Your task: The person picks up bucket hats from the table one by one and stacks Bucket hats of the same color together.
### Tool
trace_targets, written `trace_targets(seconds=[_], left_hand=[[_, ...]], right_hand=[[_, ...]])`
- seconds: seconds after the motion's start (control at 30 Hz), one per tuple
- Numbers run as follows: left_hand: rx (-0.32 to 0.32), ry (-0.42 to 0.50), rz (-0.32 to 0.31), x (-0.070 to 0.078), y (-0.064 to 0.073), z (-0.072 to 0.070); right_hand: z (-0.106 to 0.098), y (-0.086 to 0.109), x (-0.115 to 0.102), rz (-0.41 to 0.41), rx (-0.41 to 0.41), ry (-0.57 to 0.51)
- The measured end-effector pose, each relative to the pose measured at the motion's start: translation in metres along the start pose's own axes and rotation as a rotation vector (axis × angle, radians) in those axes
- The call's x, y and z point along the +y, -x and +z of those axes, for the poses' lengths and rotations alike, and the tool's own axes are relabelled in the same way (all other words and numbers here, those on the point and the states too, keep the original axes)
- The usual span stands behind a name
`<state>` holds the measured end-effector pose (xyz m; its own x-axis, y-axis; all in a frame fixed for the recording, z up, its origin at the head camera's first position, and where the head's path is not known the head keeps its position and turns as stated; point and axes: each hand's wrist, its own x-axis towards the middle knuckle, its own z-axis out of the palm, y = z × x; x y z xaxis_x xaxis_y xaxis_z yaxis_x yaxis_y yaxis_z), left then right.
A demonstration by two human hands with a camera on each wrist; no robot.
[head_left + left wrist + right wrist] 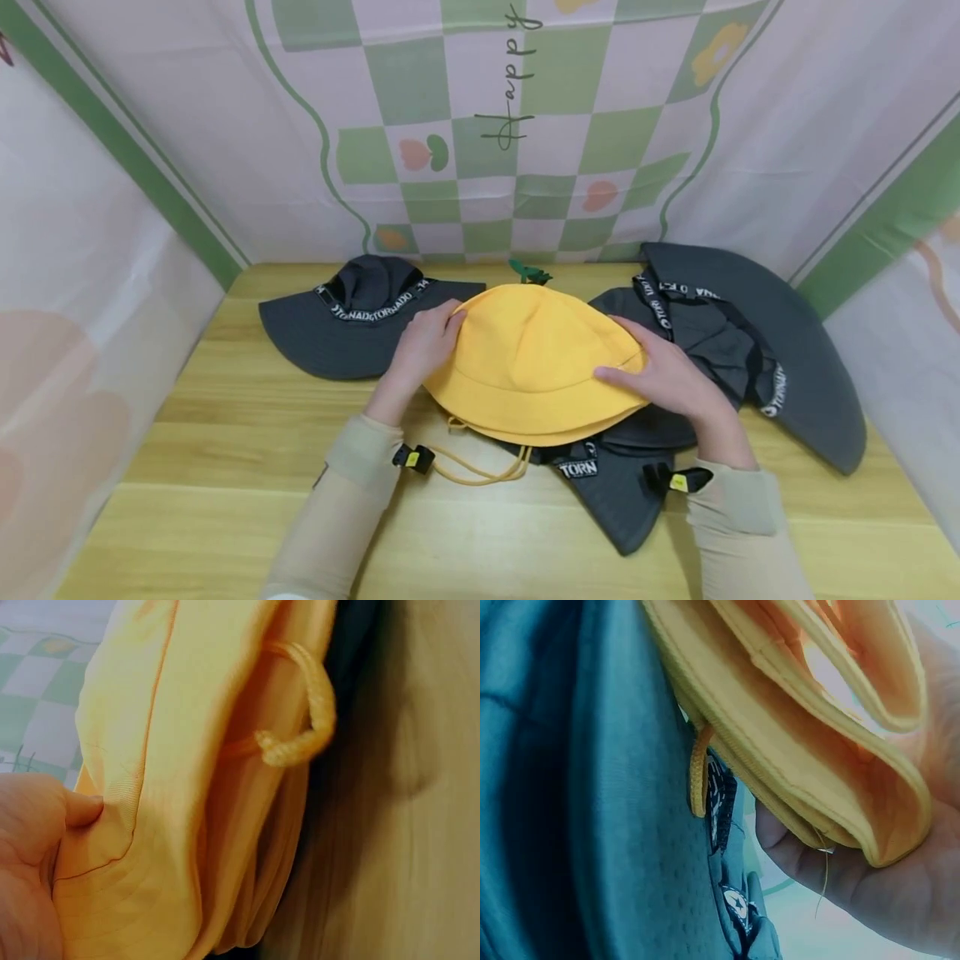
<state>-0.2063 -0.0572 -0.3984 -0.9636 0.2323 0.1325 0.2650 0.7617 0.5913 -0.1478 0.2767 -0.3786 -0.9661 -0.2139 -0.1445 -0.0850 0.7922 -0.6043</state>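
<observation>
Between my hands is a yellow bucket hat, crown up, held above the table with its brim towards me. My left hand grips its left side, the thumb on the outer cloth in the left wrist view. My right hand holds the right side, thumb on the front. Several yellow cloth layers show in the right wrist view; whether they are one folded hat or more, I cannot tell. A yellow cord hangs below the brim. Dark grey hat cloth shows under and behind it.
A dark grey wide-brimmed hat lies at the back left, and another dark hat at the right. A small green leaf-shaped piece stands behind the yellow hat. A patterned cloth hangs behind the wooden table.
</observation>
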Motion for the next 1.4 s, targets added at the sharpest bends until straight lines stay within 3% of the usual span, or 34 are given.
trace_targets(seconds=[0.2,0.33,0.5,0.73,1.03,1.13,1.27,1.4], left_hand=[[0.027,0.048,-0.003,0.004,0.0,0.004],[0.009,0.082,0.003,0.004,0.001,0.007],[-0.065,0.124,-0.002,0.0,0.002,0.006],[-0.222,0.138,-0.053,-0.007,0.0,0.003],[-0.26,0.133,-0.06,-0.014,0.002,0.001],[-0.317,0.151,-0.074,-0.015,0.002,-0.004],[-0.443,0.199,-0.064,-0.021,0.005,-0.013],[-0.549,0.239,0.015,-0.031,0.008,-0.025]], right_hand=[[-0.001,0.004,-0.002,-0.073,-0.016,-0.01],[-0.004,0.005,-0.001,-0.121,-0.005,-0.016],[-0.005,0.006,-0.002,-0.168,0.033,-0.024],[-0.004,0.006,-0.007,-0.274,0.131,0.009],[0.0,0.005,-0.007,-0.37,0.215,0.031],[0.0,0.005,-0.007,-0.381,0.232,0.022],[0.0,0.006,-0.006,-0.383,0.248,0.0],[-0.002,0.007,-0.005,-0.371,0.26,-0.03]])
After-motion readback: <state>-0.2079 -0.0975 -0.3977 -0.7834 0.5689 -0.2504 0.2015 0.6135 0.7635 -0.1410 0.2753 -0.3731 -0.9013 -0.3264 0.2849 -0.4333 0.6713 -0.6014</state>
